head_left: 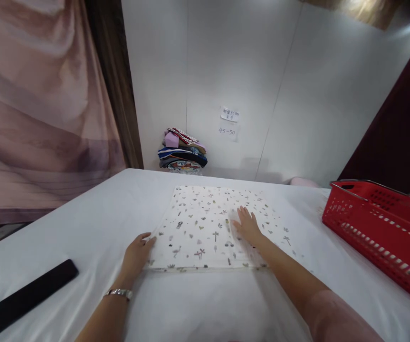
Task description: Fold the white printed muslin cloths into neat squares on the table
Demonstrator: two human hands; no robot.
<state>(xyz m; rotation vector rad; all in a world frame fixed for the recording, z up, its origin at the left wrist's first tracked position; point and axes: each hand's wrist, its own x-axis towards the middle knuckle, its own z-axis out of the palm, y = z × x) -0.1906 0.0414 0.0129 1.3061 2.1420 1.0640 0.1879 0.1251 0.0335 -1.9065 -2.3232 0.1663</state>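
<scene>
A folded white cloth [205, 223] with small printed figures lies flat on the white table [94, 213]. My right hand [247, 225] rests flat on top of the cloth, fingers stretched out and spread. My left hand [137, 251] is at the cloth's near left corner, fingers curled onto its edge; a bracelet sits on that wrist.
A red plastic basket [386, 228] stands at the right edge of the table. A flat black bar [23, 297] lies at the near left. A stack of folded clothes [182, 152] sits at the far edge against the white wall, under a paper note [229, 121].
</scene>
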